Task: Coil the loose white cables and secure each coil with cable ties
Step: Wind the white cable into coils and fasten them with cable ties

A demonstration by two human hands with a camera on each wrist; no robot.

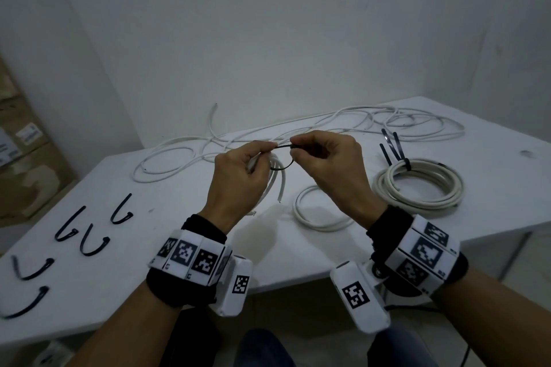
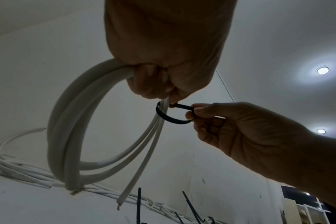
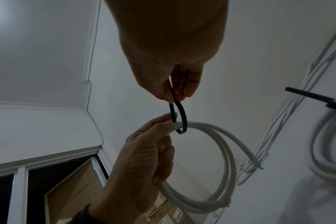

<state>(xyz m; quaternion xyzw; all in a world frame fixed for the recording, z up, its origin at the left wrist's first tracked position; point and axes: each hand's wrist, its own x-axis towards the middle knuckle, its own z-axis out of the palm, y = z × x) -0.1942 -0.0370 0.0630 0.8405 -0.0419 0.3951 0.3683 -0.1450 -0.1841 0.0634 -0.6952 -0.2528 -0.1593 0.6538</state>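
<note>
My left hand (image 1: 250,170) grips a small coil of white cable (image 1: 277,182) above the table; the same coil (image 2: 67,128) hangs below the fist in the left wrist view, and its strands (image 3: 217,145) curve right of the fingers in the right wrist view. A black cable tie (image 2: 173,115) loops around the strands. My right hand (image 1: 322,155) pinches the tie (image 3: 179,116) where its two ends meet, while the left thumb and finger hold the other end of the loop (image 1: 283,158).
A thick tied coil (image 1: 420,185) with black tie tails lies at the right, a small loose loop (image 1: 316,211) in front of it. Loose white cables (image 1: 328,125) sprawl along the table's far edge. Several black ties (image 1: 74,235) lie at the near left. Cardboard boxes (image 1: 21,143) stand left.
</note>
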